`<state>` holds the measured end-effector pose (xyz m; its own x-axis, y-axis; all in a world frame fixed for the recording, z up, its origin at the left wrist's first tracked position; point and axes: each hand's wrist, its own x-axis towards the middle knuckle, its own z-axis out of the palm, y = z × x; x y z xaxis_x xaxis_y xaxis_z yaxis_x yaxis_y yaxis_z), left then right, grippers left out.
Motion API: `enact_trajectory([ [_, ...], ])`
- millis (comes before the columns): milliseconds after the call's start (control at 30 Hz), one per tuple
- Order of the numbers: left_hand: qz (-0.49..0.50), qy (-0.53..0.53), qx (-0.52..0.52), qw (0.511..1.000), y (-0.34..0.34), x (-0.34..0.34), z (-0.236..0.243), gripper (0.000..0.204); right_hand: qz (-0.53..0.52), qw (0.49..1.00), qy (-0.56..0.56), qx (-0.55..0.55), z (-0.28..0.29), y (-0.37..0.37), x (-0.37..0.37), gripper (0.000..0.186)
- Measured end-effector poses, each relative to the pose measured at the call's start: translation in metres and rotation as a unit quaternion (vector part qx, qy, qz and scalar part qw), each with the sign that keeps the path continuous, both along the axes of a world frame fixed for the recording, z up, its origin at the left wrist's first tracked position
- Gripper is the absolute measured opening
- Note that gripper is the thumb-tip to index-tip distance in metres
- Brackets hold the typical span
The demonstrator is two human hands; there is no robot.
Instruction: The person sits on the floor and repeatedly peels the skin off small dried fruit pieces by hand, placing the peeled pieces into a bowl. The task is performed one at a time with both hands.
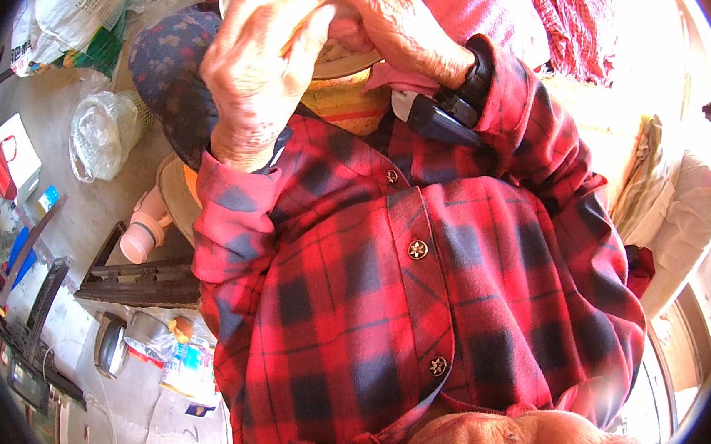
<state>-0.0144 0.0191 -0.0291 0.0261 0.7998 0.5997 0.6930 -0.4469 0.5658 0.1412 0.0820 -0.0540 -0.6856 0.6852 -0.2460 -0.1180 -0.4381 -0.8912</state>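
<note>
Both hands meet at the upper edge, close above a round, pale-rimmed container (pixel 347 66). My left hand (pixel 264 66) has its fingers bent and pressed together. Beside it, my right hand (pixel 399 26) is closed too, its fingertips near the left ones. A small pinkish thing (pixel 346 32) shows between the hands, but its kind is unclear. The fingers and the top edge hide most of what they hold. A yellow-orange cloth (pixel 351 110) lies below the container. Around my right wrist is a black band (pixel 474 79), with a dark object (pixel 439 122) beside it.
To the left are a clear plastic bag (pixel 102 133), a pink bottle (pixel 141 235) and a dark wooden stool or bench (pixel 139 281). White-and-green bags (pixel 73 27) lie at the upper left. Red patterned fabric (pixel 574 13) hangs at the upper right, near pale cushions (pixel 685 221).
</note>
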Motion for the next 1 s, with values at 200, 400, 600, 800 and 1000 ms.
enact_trajectory([
  [200,0.004,-0.362,-0.225,0.904,-0.002,-0.012,-0.011,0.015,-0.057,0.998,-0.008,-0.021,-0.005,0.001,-0.001,0.033],
  [400,0.020,-0.479,-0.272,0.834,-0.001,-0.022,-0.021,0.012,-0.013,0.998,-0.036,0.048,-0.014,-0.007,-0.001,0.040],
  [600,-0.009,-0.471,-0.277,0.837,0.001,-0.029,-0.034,0.020,0.009,0.997,-0.012,0.077,-0.002,-0.013,-0.004,0.041],
  [800,-0.004,-0.483,-0.282,0.829,0.001,-0.022,-0.035,0.023,0.109,0.989,-0.076,0.067,-0.005,-0.009,0.004,0.039],
  [1000,0.016,-0.506,-0.278,0.816,-0.002,-0.011,-0.033,0.015,0.103,0.992,-0.050,0.057,-0.012,-0.009,0.003,0.038],
])
